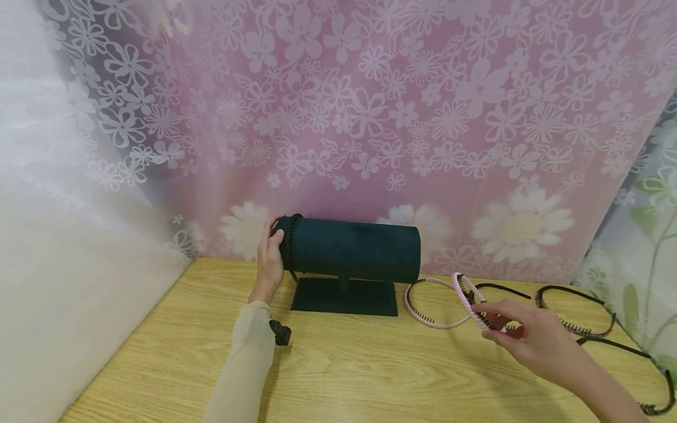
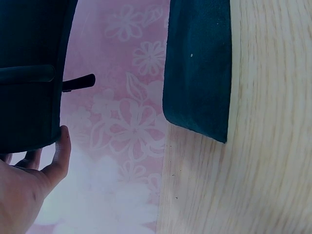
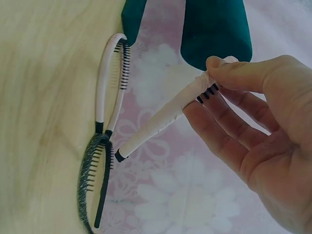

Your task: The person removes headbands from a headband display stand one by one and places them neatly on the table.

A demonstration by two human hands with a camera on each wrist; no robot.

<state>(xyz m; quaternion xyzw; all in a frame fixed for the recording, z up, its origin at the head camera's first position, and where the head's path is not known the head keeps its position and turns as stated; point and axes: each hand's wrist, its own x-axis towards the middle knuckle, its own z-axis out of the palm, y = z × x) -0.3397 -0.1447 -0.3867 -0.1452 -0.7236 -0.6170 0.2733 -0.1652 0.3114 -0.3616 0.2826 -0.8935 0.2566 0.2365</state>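
Observation:
A dark green velvet headband stand lies sideways on its flat base. My left hand grips the roll's left end, thumb in front. Around the roll near that thumb sits a dark toothed headband; its tip pokes out in the left wrist view. To the right of the stand, my right hand pinches a pink headband with black inner teeth, held raised and tilted above the table. Behind it, a second pink headband lies on the wood.
Dark toothed headbands lie at the right: one behind the pink pair, another farther right, a third nearer the front. The wooden table meets a pink flowered curtain behind the stand. A pale curtain closes the left side.

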